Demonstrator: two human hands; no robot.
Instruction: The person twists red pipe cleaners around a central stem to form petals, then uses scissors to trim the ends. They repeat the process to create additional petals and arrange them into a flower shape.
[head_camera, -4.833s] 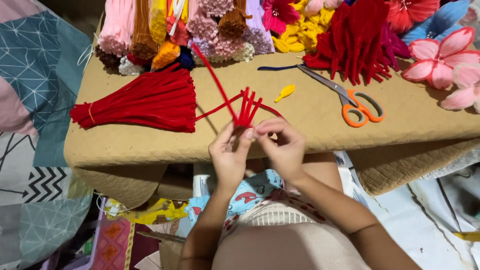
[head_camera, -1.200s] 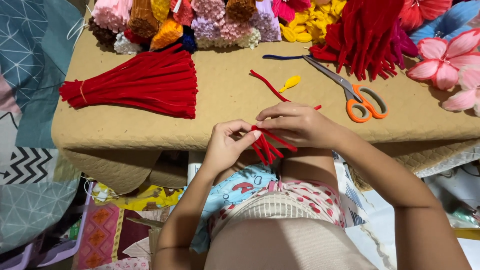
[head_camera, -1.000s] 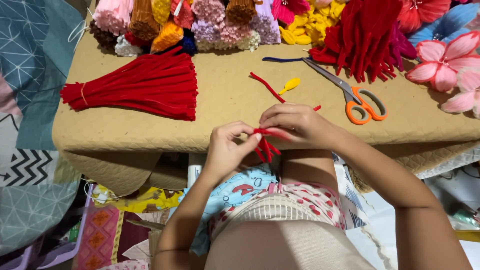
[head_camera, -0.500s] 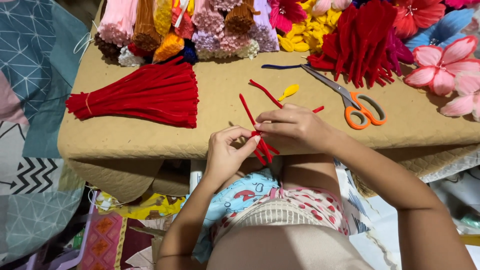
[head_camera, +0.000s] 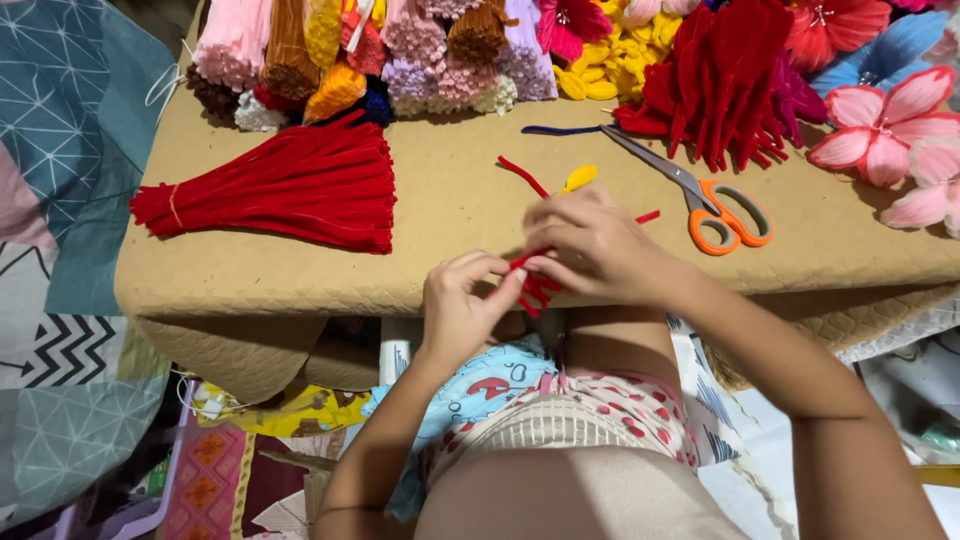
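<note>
Both hands meet at the near edge of a tan table (head_camera: 450, 215), over the person's lap. The left hand (head_camera: 460, 310) pinches the lower end of a small bunch of red stems (head_camera: 530, 283) between thumb and fingertips; its fingers are closed on the bunch. The right hand (head_camera: 595, 245) covers the upper part of the same bunch from above, fingers curled shut around it, so most of the stems are hidden and only short red ends show below and between the two hands. The bunch sits just at the table's front edge, partly over it. Just beyond the right hand lie a loose red stem (head_camera: 522, 175), a short red piece (head_camera: 648, 216) and a small yellow piece (head_camera: 580, 178), all on the table and close to the knuckles. To the right of these rest scissors (head_camera: 700, 195) with orange handles, blades pointing left, beside a dark blue stem (head_camera: 560, 130). On the left part of the table lies a large red bundle (head_camera: 290, 185), tied near its left end and fanned toward the right, well apart from the hands. Along the far edge stand mixed bundles (head_camera: 380, 50) in pink, brown, orange and lilac, then yellow pieces (head_camera: 600, 65), a red cluster (head_camera: 720, 80) and, at far right, pink flowers (head_camera: 890, 125). A patterned cloth (head_camera: 70, 200) lies at left.
</note>
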